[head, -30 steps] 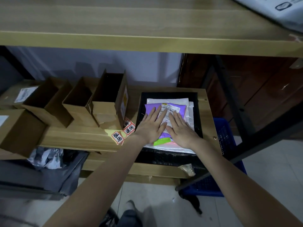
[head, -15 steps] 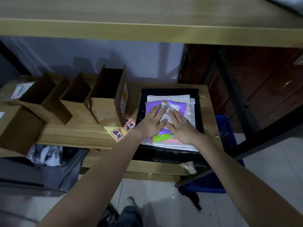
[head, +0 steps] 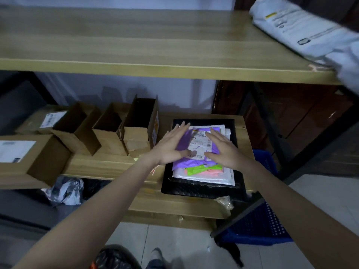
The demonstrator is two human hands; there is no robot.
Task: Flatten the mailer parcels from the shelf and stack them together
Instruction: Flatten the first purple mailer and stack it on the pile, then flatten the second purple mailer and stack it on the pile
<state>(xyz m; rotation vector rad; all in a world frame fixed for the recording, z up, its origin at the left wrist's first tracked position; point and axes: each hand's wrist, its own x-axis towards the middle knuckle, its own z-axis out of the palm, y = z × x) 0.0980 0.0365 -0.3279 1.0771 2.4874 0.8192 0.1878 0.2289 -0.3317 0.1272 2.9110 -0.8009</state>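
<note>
A stack of flat mailers lies on the lower shelf (head: 108, 166). A purple mailer (head: 183, 140) with a white label is on top, over a green one (head: 196, 169), a pink one (head: 213, 172), a white one (head: 202, 177) and a large black one (head: 202, 188) at the bottom. My left hand (head: 171, 146) is spread open, raised over the purple mailer's left side. My right hand (head: 223, 149) is spread open over its right side. A white mailer parcel (head: 303, 30) lies on the upper shelf at the right.
Several open cardboard boxes (head: 139, 129) stand in a row left of the stack. The upper shelf board (head: 136, 45) juts out above. A blue crate (head: 258, 226) sits on the floor at the right, and crumpled bags (head: 64, 191) lie under the shelf at the left.
Both hands were pressed flat side by side on the purple mailer; now they have lifted, moved apart and spread their fingers. The view has tilted up, showing the upper shelf's white parcel.
</note>
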